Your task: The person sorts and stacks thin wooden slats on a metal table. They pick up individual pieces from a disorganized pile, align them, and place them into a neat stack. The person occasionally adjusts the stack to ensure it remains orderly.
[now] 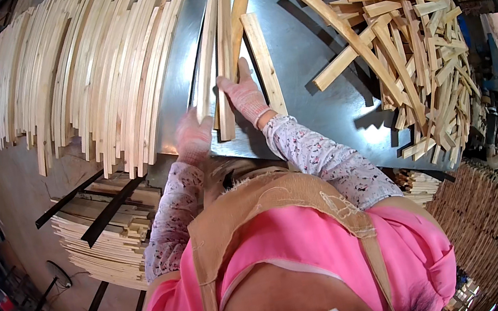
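On the metal table point(327, 112), as the head view shows, the right hand point(245, 95) seems to have its fingers clamped on a darker wooden strip point(224, 34); the left hand point(193, 137) is at the lower end of a pale wooden strip point(208, 43) (too blurred to tell whether its fingers grip). The work looks well under way: at left a long row of strips point(91, 76) lies side by side, while at right a sizeable jumbled heap point(393, 59) appears left to handle.
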{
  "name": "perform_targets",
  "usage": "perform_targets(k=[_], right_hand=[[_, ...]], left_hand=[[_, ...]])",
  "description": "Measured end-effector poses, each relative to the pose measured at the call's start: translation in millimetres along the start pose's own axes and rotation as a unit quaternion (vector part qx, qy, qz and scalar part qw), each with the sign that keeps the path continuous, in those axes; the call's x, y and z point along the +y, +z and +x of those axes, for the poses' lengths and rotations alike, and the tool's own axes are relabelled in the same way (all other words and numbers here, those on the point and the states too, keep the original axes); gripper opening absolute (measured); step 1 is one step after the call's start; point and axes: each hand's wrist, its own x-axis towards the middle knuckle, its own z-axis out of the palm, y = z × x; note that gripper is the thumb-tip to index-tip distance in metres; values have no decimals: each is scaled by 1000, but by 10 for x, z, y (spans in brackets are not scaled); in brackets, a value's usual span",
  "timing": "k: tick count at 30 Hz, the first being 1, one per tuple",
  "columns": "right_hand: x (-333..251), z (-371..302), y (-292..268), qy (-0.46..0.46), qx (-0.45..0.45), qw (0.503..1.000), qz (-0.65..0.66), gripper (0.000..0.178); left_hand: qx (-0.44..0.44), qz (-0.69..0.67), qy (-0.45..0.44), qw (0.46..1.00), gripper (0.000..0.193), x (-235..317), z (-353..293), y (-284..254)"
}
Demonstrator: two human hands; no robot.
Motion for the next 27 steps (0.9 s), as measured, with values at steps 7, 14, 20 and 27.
perform_targets(k=[7,14,20,27], right_hand=[[245,205,31,4,-52,998,35,76],[150,-262,-63,-154,-72,978,-120,68],[643,-607,-822,-216,153,862,-432,71],[1196,-54,-1342,-100,169,925,-326,69]], left_hand=[[208,280,19,937,78,-167,-170,-689],[-109,-187,-51,975,94,486,6,-43],[-64,-253,-90,961,97,336,106,31],[61,-25,-108,992,91,550,-105,-26]])
